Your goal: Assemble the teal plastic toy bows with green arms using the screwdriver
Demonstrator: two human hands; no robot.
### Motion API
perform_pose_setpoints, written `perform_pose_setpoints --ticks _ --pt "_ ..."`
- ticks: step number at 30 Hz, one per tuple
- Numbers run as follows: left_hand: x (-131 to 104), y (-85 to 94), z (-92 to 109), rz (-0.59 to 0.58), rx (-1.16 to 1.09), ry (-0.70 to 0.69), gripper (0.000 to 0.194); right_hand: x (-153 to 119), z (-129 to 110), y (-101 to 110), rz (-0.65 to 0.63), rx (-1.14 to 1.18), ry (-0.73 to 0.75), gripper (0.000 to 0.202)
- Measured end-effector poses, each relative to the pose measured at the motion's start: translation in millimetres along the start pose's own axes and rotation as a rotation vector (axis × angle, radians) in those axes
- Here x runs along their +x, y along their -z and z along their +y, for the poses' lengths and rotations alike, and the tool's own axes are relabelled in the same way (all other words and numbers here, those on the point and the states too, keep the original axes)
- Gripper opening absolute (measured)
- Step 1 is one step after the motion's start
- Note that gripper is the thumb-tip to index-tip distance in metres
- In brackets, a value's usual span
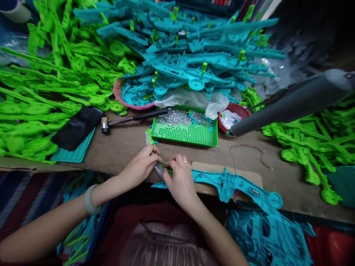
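Note:
Near the table's front edge my left hand [144, 160] has its fingers closed on a slim piece with a clear grey section [159, 170] and a green end [149, 137]. My right hand [180, 177], with a ring on one finger, pinches at the same piece from the right; the small part between the fingertips is hidden. Under and beside my right hand lies a long blue plastic frame [210, 177] with thin wires on it, resting partly on a flat piece of cardboard [253, 178].
A green tray [184, 136] of small metal pieces sits ahead, with a hammer [133, 118] to its left. Behind are heaps of blue parts [180, 70] and green parts [30, 111]. A dark grey tool [288, 101] hangs at the right beside a red basket [241, 111].

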State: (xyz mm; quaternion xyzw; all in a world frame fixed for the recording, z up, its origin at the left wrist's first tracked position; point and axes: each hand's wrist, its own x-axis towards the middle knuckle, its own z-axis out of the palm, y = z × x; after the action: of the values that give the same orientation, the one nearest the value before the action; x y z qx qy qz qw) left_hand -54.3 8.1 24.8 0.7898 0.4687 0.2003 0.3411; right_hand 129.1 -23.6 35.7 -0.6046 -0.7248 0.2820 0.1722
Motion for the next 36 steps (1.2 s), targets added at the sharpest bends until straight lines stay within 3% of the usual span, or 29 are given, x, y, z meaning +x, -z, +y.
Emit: perform_pose_setpoints --ticks 6,21,36 --pt "-0.7 -0.9 -0.9 0.032 -0.011 -0.027 0.023 -11.6 -7.0 3.0 0.074 -0.124 -0.008 0.013" --pt "1.4 -2.9 -5.9 -0.003 0.048 -0.07 0.025 -3.5 -10.7 0.4 -0.012 -0.118 -0.145 0.009" --pt "2.1 -1.5 -7.1 -0.027 0.016 -0.027 0.019 -23.5 -24.9 -15.0 0.129 -0.211 -0.1 0.02"
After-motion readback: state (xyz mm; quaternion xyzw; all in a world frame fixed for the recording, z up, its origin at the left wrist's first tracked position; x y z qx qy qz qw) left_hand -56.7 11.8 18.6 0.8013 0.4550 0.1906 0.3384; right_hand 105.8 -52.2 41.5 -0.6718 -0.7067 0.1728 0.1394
